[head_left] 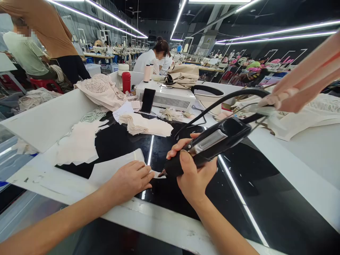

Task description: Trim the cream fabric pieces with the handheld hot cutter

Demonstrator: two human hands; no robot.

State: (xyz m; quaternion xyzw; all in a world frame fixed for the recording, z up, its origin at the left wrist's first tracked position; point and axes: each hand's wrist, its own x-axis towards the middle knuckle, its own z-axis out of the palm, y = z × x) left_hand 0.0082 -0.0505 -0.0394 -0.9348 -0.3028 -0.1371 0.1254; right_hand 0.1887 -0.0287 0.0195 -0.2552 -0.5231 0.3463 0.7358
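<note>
The left hand point(132, 176) lies palm down on a white fabric piece point(113, 167) near the front of the desk point(170, 215), its fingers point(145, 172) extended and close together, pressing rather than gripping. Beside it, the right hand point(196, 173) has its fingers wrapped firmly around a black corded handheld tool point(205, 147) with a silver plate, thumb on top; the tool's pointed tip is at the narrow right end of the fabric piece, though whether they touch is unclear. Farther back on the glossy black panel point(271, 198) lie jagged pale pieces point(79, 143) at left and a layered stack of pale fabric point(148, 125). Beyond these are a smartphone point(148, 100), a vented white box point(166, 95) and a red bottle point(126, 82), then people and sewing machines.
</note>
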